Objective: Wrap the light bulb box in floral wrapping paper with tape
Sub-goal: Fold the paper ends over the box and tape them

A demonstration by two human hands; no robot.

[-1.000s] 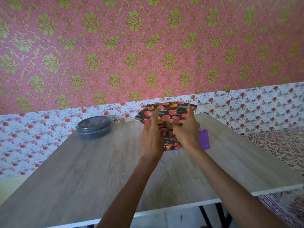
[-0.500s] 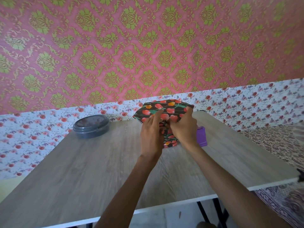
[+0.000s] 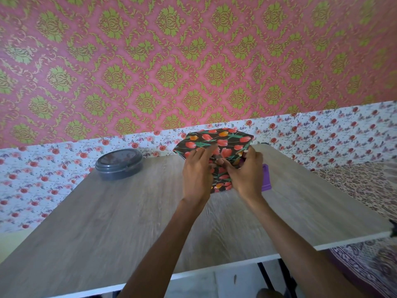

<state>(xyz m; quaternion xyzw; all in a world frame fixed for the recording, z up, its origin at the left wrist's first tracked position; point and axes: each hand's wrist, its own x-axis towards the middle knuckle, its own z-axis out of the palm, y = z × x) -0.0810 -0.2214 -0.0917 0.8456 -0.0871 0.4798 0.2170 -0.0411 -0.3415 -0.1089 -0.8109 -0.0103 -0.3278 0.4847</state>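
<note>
Wall: I am looking at pink damask wallpaper (image 3: 193, 61) with green medallions, running above a white band printed with small red flowers (image 3: 43, 179).
Table: a wood-grain tabletop (image 3: 107, 222), matte with a pale edge, is stretching toward me; its near and right edges are lying well clear of the work.
Parcel: the light bulb box is sitting hidden inside glossy dark wrapping paper (image 3: 217, 139) printed with red and orange tulips; it is standing upright toward the far middle of the table, the paper's top flaring into an angular, open collar.
Left hand: my left hand (image 3: 196, 175) is pressing flat against the parcel's near face, fingers extended onto the paper.
Right hand: my right hand (image 3: 247, 175) is pinching a fold of the paper between thumb and fingers; whether tape is in there, I cannot tell.
Beside it: a purple plastic object (image 3: 266, 178) is peeking out behind the right hand, touching the table.
Left side: a round dark grey lidded container (image 3: 119, 164) is sitting well apart, leaving bare tabletop between.
</note>
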